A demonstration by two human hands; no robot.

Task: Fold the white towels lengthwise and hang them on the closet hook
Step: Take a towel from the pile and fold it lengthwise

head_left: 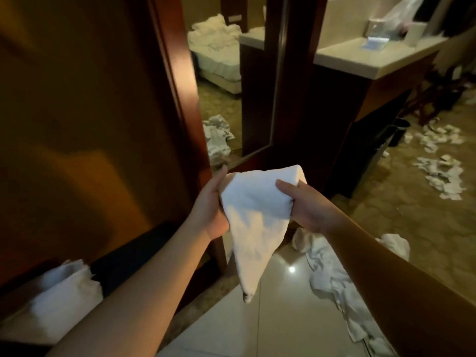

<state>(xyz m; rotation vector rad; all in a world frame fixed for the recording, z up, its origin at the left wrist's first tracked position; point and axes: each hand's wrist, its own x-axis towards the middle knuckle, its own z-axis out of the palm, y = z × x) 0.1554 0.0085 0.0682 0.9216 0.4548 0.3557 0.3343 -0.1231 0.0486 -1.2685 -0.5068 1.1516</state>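
Stacked linen (55,302): white, folded, low and well left of the grip, against the wooden closet panel (85,119).
Left hand (211,210): fingers curled behind the left edge of the white towel (253,222), thumb up; gripping it.
White towel: held between both hands in front of the person, top bunched, lower end hanging to a tapered point below the grip, above the tiled floor (278,318).
Right hand (306,207): thumb over the towel's right edge, fingers hidden beneath; gripping it.
Crumpled cloth (332,282): on the floor, below and right of the grip.
Counter (373,57): beyond the grip, upper right.
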